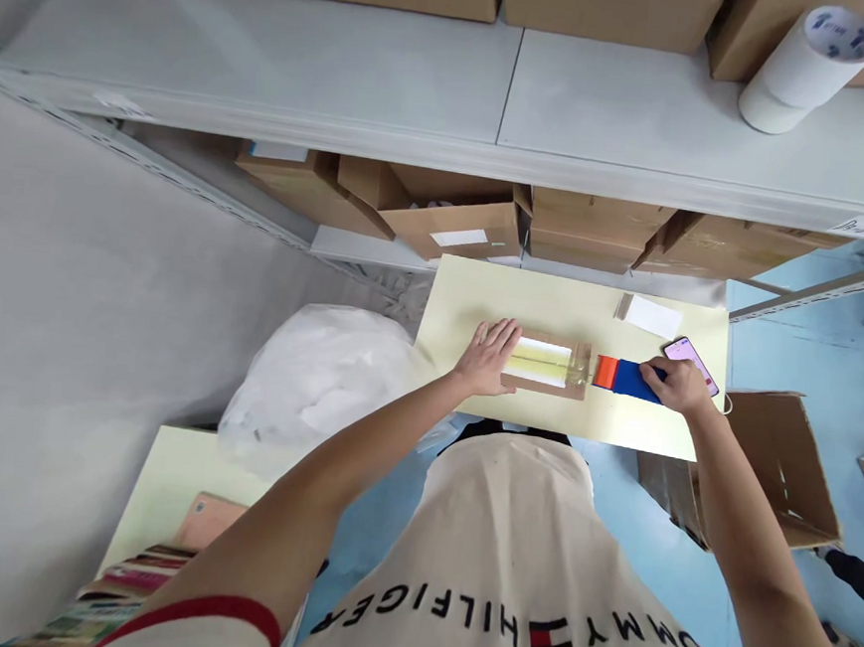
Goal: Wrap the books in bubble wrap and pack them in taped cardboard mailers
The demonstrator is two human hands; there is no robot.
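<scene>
A flat brown cardboard package (pixel 579 387) lies on the pale yellow table (pixel 472 285). It has a white label with a yellowish band, and shiny clear tape shows at its right end. My left hand (pixel 486 358) rests on the package's left end, fingers stretched out. In my right hand (pixel 676 383) is a blue and orange tape dispenser (pixel 628 378), its orange end pointing at the package's taped end. My fingers partly hide the dispenser's blue handle. Just beyond my right hand lies a phone (pixel 702 365) with a lit screen.
A small white-labelled packet (pixel 651 315) lies at the table's back right. Cardboard boxes (pixel 454 228) fill the shelf behind; tape rolls (pixel 803 74) stand on the upper shelf. A white plastic bag (pixel 314 384) bulges at left. An open carton (pixel 771 470) stands right, near another person's leg.
</scene>
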